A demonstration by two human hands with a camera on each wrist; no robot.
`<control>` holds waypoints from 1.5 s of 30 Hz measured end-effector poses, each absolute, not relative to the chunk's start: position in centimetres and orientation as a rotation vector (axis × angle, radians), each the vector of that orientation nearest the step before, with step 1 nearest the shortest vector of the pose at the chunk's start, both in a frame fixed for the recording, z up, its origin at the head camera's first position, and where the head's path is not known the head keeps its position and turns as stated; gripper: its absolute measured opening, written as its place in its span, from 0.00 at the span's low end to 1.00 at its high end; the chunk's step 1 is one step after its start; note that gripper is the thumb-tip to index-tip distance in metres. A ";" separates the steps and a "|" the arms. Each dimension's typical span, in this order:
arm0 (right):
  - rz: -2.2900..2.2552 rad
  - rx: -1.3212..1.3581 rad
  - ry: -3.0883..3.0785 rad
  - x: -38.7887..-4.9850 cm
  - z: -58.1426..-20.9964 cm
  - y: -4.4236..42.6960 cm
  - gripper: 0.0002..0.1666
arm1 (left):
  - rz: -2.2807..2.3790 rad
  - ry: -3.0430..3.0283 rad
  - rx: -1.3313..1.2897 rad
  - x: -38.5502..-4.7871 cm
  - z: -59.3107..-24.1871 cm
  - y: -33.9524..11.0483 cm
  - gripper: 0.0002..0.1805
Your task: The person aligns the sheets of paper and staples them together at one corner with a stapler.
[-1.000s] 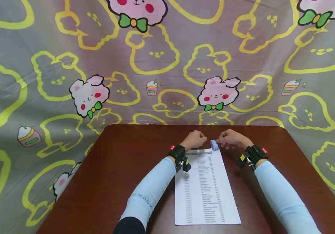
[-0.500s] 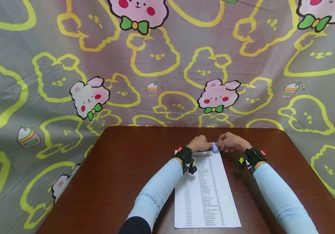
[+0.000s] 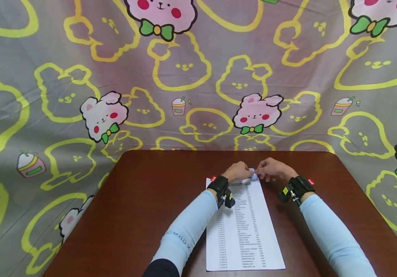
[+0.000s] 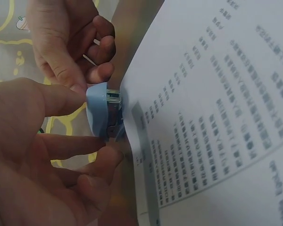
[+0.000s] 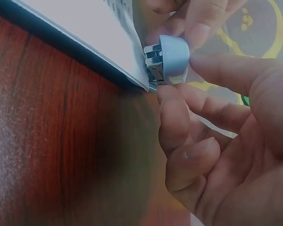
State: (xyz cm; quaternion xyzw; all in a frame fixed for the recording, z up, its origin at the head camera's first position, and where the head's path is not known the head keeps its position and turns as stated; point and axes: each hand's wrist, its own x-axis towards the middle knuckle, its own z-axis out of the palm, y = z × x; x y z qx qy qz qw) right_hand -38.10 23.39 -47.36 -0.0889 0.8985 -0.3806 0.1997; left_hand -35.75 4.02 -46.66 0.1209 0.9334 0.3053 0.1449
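Observation:
A small light-blue stapler sits at the top right corner of the printed paper; its metal front shows in both wrist views. My left hand pinches the stapler between thumb and forefinger. From the other side, my right hand holds the same stapler with thumb and forefinger, its other fingers curled loosely below. Close up, the paper reaches the stapler's mouth, but I cannot tell how far its edge goes in.
The brown wooden table extends around the paper on both sides. Behind its far edge hangs a grey cloth with rabbit drawings. Black wrist cameras are strapped over the light-blue sleeves.
My left hand has moved right from beside the stapler and taken hold of it. My right hand has closed in on it from the right. The paper has stayed about where it was.

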 end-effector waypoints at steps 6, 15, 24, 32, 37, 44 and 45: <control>-1.028 -0.238 2.533 -38.2 -47.3 23.4 0.15 | 0.898 2.694 0.339 -35.7 -46.8 4.1 0.19; -1.044 -0.239 2.527 -37.9 -47.1 23.0 0.13 | 0.976 2.637 0.343 -35.8 -47.0 3.5 0.22; -1.007 -0.269 2.522 -37.9 -47.3 22.7 0.12 | 1.007 2.621 0.315 -35.6 -47.3 3.3 0.24; -1.007 -0.238 2.519 -37.9 -47.7 22.8 0.13 | 1.014 2.614 0.305 -35.9 -47.5 3.4 0.26; -1.022 -0.231 2.487 -37.8 -48.0 23.0 0.14 | 1.010 2.592 0.284 -36.1 -47.7 3.4 0.27; -1.019 -0.189 2.453 -37.7 -48.5 23.5 0.19 | 0.977 2.592 0.323 -36.2 -47.9 3.4 0.26; -1.018 -0.181 2.449 -37.7 -48.5 23.5 0.19 | 0.989 2.580 0.320 -36.2 -47.9 3.4 0.26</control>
